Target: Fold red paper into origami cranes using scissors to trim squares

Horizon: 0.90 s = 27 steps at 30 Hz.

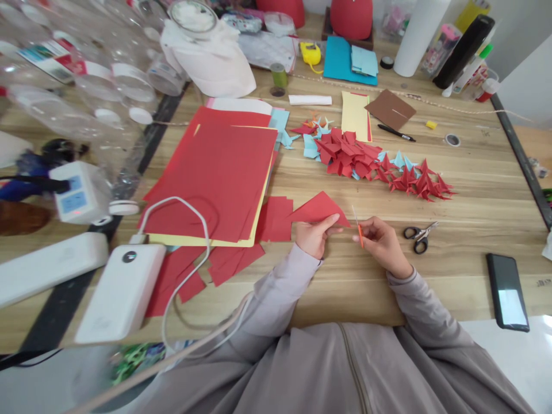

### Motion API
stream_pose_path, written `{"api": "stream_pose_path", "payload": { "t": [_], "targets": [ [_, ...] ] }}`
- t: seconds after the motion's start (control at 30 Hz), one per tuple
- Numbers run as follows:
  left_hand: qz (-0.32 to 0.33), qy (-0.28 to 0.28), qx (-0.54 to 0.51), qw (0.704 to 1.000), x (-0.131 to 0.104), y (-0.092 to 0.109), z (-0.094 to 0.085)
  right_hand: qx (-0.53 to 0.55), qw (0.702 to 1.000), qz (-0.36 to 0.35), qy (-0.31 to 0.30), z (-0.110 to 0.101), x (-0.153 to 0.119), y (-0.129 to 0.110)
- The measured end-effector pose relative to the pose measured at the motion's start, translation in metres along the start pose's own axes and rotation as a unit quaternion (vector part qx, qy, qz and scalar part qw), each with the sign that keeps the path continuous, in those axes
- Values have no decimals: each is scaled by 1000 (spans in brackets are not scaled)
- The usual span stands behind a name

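Observation:
My left hand [314, 237] is closed on a folded piece of red paper [319, 208], pinching its lower edge between thumb and fingers. Just to the right, my right hand [383, 244] grips a small craft knife [361, 234] with an orange handle. Its thin blade points up and away, close to the paper's right corner; whether they touch I cannot tell. Small black-handled scissors [420, 236] lie with blades apart, right of my right hand. Cut red paper pieces [276, 218] rest left of my left hand, partly beneath a stack of large red sheets [215, 172].
Folded red paper shapes [349, 152] and light blue ones lie in a pile beyond my hands. A phone [508, 290] is at the right edge. A white power bank [123, 293] with a looping cable stands at front left, near several plastic bottles [129, 80].

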State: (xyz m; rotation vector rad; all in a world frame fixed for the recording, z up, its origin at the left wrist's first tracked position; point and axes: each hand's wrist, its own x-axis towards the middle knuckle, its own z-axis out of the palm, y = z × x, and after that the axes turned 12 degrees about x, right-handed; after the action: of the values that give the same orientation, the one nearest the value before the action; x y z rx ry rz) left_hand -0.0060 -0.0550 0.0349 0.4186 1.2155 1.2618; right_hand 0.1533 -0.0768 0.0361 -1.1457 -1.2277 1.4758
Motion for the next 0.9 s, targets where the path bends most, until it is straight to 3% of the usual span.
{"api": "stream_pose_path", "payload": {
  "t": [0.37, 0.53, 0.73, 0.9],
  "targets": [
    [-24, -89, 32, 995, -10, -11, 7, 56, 995, -5, 80, 6, 0, -2],
    [-9, -61, 26, 998, -5, -6, 2, 89, 992, 24, 86, 5, -1, -10],
    [1, -34, 0, 999, -1, 2, -1, 119, 989, 4, 90, 0, 2, -10],
    [5, -33, 2, 999, -1, 1, -1, 69, 997, 22, 17, 3, 2, -8]
  ]
}}
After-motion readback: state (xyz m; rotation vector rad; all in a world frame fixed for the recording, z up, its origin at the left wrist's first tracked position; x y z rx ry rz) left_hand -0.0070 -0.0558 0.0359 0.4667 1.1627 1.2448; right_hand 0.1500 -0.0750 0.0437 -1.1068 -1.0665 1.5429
